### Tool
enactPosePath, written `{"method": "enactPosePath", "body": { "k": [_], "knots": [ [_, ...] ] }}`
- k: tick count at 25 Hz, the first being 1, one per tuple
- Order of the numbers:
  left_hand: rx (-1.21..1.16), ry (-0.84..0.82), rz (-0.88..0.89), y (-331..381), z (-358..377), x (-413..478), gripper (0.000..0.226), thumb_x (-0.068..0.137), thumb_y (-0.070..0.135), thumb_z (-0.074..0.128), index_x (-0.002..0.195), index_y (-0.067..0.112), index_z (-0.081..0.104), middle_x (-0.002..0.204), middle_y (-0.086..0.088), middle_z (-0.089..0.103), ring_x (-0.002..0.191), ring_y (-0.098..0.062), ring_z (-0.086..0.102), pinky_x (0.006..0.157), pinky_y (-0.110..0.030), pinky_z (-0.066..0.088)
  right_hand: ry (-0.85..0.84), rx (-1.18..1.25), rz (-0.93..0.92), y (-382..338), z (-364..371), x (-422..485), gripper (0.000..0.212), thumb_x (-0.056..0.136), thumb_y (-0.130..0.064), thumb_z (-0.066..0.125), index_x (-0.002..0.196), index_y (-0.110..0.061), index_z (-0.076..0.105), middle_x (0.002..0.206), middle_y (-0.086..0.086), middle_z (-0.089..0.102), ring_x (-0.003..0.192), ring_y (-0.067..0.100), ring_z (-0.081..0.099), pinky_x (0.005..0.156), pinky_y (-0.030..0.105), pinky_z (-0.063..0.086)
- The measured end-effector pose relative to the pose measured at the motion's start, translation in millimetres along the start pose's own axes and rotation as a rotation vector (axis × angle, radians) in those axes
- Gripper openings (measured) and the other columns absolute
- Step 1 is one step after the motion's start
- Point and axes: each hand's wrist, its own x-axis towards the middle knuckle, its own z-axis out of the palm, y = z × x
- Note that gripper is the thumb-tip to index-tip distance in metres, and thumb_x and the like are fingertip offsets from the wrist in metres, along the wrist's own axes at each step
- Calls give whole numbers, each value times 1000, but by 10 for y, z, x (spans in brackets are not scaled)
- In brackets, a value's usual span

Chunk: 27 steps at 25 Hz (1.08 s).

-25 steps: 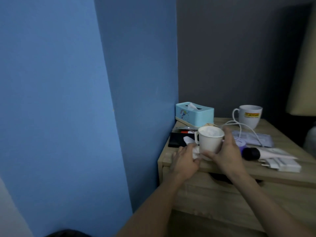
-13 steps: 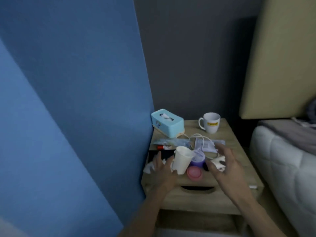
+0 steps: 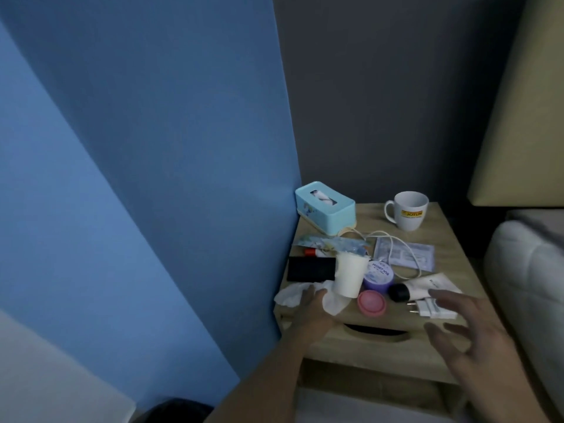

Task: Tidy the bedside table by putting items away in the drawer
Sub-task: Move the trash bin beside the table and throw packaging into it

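The wooden bedside table (image 3: pixel 451 248) carries a white paper cup (image 3: pixel 349 274), a purple jar (image 3: pixel 379 275), a pink lid (image 3: pixel 372 303), a white tube with a black cap (image 3: pixel 427 286), a white charger plug (image 3: pixel 433 308) with its cable (image 3: pixel 396 239), a black wallet (image 3: pixel 311 268) and crumpled tissue (image 3: pixel 293 293). My left hand (image 3: pixel 314 309) rests on the tissue at the table's front left corner. My right hand (image 3: pixel 467 325) hovers open with spread fingers over the front right, just beside the plug, holding nothing. The drawer front (image 3: pixel 375 346) with its cut-out handle is closed.
A teal tissue box (image 3: pixel 325 207) and a white mug (image 3: pixel 409 210) stand at the back. Flat sachets (image 3: pixel 406 254) lie mid-table. A blue wall closes the left side; a white mattress (image 3: pixel 531 285) and beige headboard (image 3: pixel 525 117) flank the right.
My right hand let go of the paper cup and moved right, toward the plug. The cup now stands on the table. The view has pulled back and higher.
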Motion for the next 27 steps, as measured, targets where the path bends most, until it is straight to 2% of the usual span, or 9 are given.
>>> {"method": "enactPosePath", "body": {
  "k": [3,5,7,11,14,17,22,25,27],
  "knots": [
    [159,112,-24,66,-131,-42,66,92,24,48,149,28,16,161,0,-4,148,-20,-6,118,-45,5,-42,-45,7,-124,42,80,52,66,1,74,103,-32,56,99,-25,53,81,15,59,73,6,45],
    [236,270,-4,282,-324,-189,60,88,16,47,145,22,29,160,-4,11,148,-20,6,117,-42,13,-88,-120,-26,-282,-12,211,54,63,1,76,105,-28,57,97,-9,55,81,18,57,75,19,47],
    [205,340,54,683,-647,-442,49,84,9,47,133,17,46,147,-8,40,137,-22,34,108,-34,29,-126,-161,-23,-557,-194,428,51,61,-1,77,104,-23,60,92,-3,56,76,17,56,69,22,43],
    [129,306,174,1666,-1398,-983,34,84,6,47,115,14,59,124,-10,59,111,-27,56,89,-35,48,-224,-176,9,-1375,-754,900,42,74,-13,70,113,-18,57,104,1,55,97,26,60,72,27,42],
    [127,284,202,2403,-1966,-1501,30,87,7,48,114,9,60,123,-15,58,110,-32,57,88,-38,50,-283,-213,25,-2063,-1312,1166,33,80,-17,64,112,-13,54,98,3,54,87,24,59,63,24,40],
    [97,320,242,2922,-2462,-2025,27,86,6,48,107,9,63,118,-18,63,106,-34,60,87,-39,52,-274,-235,-37,-2584,-1792,1318,40,78,-16,66,115,-10,55,111,14,60,98,30,60,78,33,46],
    [-39,380,336,3202,-3213,-2732,21,86,9,53,102,11,67,103,-12,70,96,-28,65,88,-38,51,-288,-173,-221,-3452,-2192,1432,43,82,-21,62,124,-12,53,125,11,56,113,24,54,88,25,39],
    [-110,478,386,3089,-3538,-3148,19,89,13,53,104,13,66,96,-2,68,93,-17,65,81,-26,48,-284,-102,-358,-3875,-2222,1365,40,84,-22,61,123,-16,54,124,5,58,110,17,55,86,18,37],
    [-129,573,346,2954,-3685,-3469,18,90,17,54,104,19,65,98,5,67,95,-10,62,74,-16,41,-350,-46,-441,-4151,-2159,1266,38,84,-22,61,122,-19,54,121,-1,58,105,9,53,82,7,34]
  ]
}}
